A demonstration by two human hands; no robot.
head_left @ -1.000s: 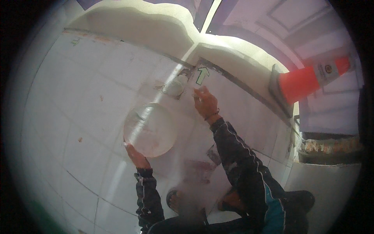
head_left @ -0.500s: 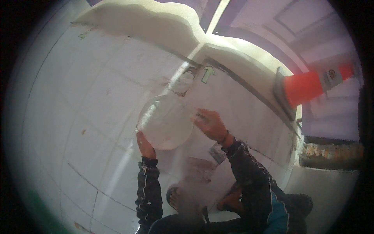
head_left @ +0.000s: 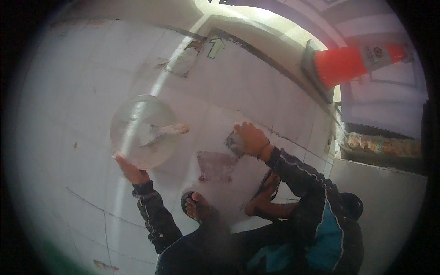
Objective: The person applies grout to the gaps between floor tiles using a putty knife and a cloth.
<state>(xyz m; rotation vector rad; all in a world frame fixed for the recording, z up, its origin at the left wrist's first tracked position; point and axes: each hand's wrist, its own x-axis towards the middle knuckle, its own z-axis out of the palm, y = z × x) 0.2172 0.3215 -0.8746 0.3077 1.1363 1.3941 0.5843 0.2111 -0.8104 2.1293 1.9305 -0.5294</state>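
Note:
My left hand [head_left: 131, 168] grips the lower-left rim of a round translucent white bowl [head_left: 123, 117] on the floor. A small pale-handled tool [head_left: 181, 128], which looks like a brush, lies across the bowl's right rim, its whitish head inside. My right hand [head_left: 250, 137], right of the bowl, is closed on a flat dark grey object [head_left: 233, 143] at floor level; I cannot make out exactly what it is. Just below lies a reddish-brown stained patch [head_left: 214, 166] of floor.
An orange cone [head_left: 339, 64] with a pale band is at the upper right beside a pale door frame. A green arrow marker [head_left: 215, 48] and a damaged tile patch [head_left: 181, 64] are near the wall base. My sandalled feet [head_left: 197, 206] are at the bottom.
My right hand has left the bowl and closed on the grey object to its right. The small tool now rests in the bowl. The whole view has shifted.

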